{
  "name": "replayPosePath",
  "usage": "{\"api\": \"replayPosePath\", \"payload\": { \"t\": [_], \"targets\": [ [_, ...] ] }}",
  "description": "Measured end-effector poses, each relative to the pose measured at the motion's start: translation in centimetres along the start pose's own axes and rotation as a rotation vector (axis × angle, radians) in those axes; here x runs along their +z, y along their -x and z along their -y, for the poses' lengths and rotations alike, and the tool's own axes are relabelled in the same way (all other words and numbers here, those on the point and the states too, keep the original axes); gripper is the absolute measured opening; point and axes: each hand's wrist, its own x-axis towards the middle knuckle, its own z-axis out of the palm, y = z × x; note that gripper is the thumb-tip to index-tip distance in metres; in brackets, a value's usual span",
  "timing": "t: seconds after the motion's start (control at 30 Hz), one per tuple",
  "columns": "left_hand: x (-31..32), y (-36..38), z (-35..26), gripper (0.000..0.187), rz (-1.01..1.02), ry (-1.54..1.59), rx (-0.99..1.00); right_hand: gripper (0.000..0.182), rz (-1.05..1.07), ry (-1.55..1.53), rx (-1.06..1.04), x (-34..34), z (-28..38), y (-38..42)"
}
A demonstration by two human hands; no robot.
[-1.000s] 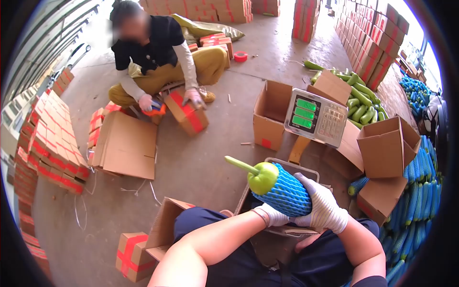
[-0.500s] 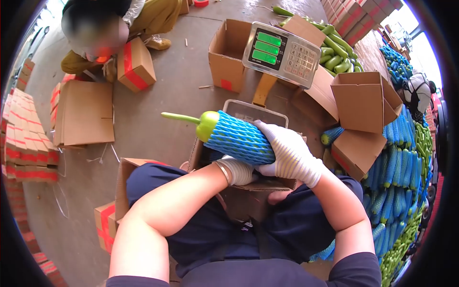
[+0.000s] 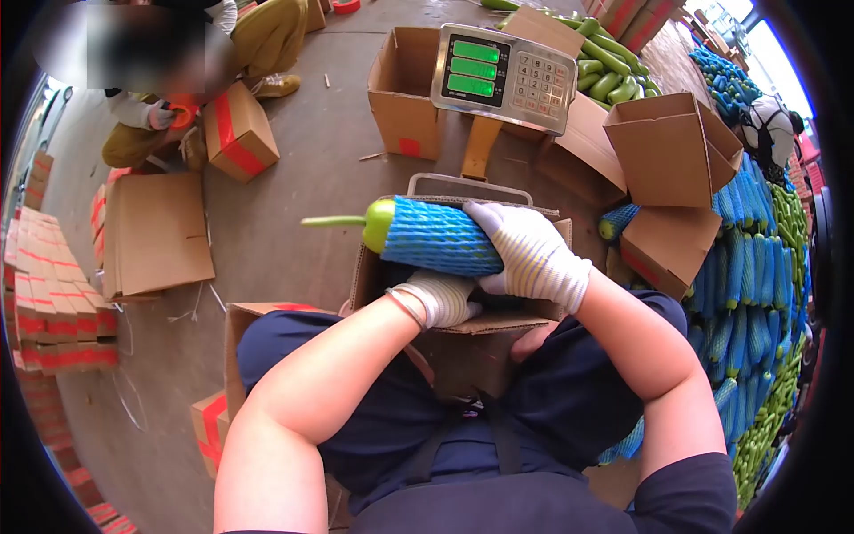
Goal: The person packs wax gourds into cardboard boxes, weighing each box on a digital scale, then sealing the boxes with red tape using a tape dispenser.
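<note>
A pale green gourd [image 3: 378,226] with a long thin stem lies level across my view, its body in a blue foam net sleeve [image 3: 440,238]. My right hand [image 3: 534,254], in a striped knit glove, is wrapped round the sleeved end on the right. Against the gourd's underside, my left hand [image 3: 438,298] has its gloved fingers curled and partly hidden. Both hands are over an open cardboard box [image 3: 372,276] between my knees, whose inside is mostly dark and covered by the gourd and hands.
Beyond the box stands a scale with a lit green display [image 3: 505,78]. Open cartons [image 3: 660,147] stand at right, near stacked gourds in blue sleeves [image 3: 743,267]. Bare green gourds [image 3: 614,71] lie behind the scale. A person [image 3: 267,36] crouches at upper left by a taped box [image 3: 238,132].
The box, gourd and both hands sit slightly higher in view. The gourd has levelled out, and the box's far edge now shows. The person at upper left has shifted left.
</note>
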Motion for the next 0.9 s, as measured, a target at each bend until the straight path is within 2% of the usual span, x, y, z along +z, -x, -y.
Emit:
{"api": "replayPosePath", "payload": {
  "t": [0.07, 0.23, 0.3, 0.37, 0.43, 0.47, 0.5, 0.57, 0.6, 0.7, 0.77, 0.8, 0.83, 0.9],
  "targets": [
    [1.3, 0.2, 0.8, 0.058, -0.184, -0.015, 0.124, 0.089, 0.067, 0.042, 0.026, -0.6, 0.1, 0.8],
    [2.0, 0.1, 1.9, 0.063, -0.119, 0.051, 0.126, 0.085, 0.286, 0.243, 0.169, -0.2, -0.7, 0.5],
    [1.7, 0.1, 1.8, 0.067, -0.066, 0.088, 0.002, 0.079, 0.278, 0.280, 0.194, 0.3, -0.6, -0.4],
    [1.1, 0.3, 1.4, 0.066, -0.059, 0.042, 0.011, 0.074, 0.319, 0.318, 0.221, 0.3, -0.7, -1.1],
    [0.8, 0.3, 0.9, 0.062, -0.052, -0.027, -0.009, 0.072, 0.340, 0.347, 0.237, 0.4, -0.3, -1.6],
    [1.2, 0.2, 1.1, 0.056, -0.165, -0.136, 0.055, 0.073, 0.352, 0.371, 0.231, 0.7, -0.3, -1.8],
    [1.5, -0.3, 1.2, 0.056, -0.162, -0.136, 0.073, 0.074, 0.368, 0.393, 0.227, 1.3, -0.3, -1.8],
    [0.0, 0.0, 0.0, 0.050, 0.036, -0.101, -0.041, 0.072, 0.360, 0.481, 0.218, 3.1, -0.1, -2.1],
    [0.7, -0.2, 0.4, 0.045, -0.039, -0.140, -0.001, 0.075, 0.296, 0.552, 0.177, 5.0, -0.7, -2.0],
    [0.3, -0.5, 0.1, 0.042, 0.010, -0.197, -0.052, 0.075, 0.262, 0.517, 0.128, 4.9, -0.7, -2.3],
    [0.3, -0.4, 0.2, 0.032, -0.054, -0.210, -0.015, 0.074, 0.281, 0.481, 0.143, 4.5, -0.8, -2.4],
    [0.0, -0.2, 0.0, 0.030, -0.065, -0.212, 0.003, 0.079, 0.281, 0.443, 0.139, 4.4, -1.0, -2.2],
    [-0.3, 0.0, -0.2, 0.029, -0.079, -0.215, 0.018, 0.075, 0.280, 0.405, 0.136, 3.8, -0.9, -1.9],
    [-0.3, 0.5, -0.4, 0.030, -0.018, -0.195, 0.034, 0.066, 0.442, 0.276, 0.199, 0.7, 0.3, -1.4]
  ]
}}
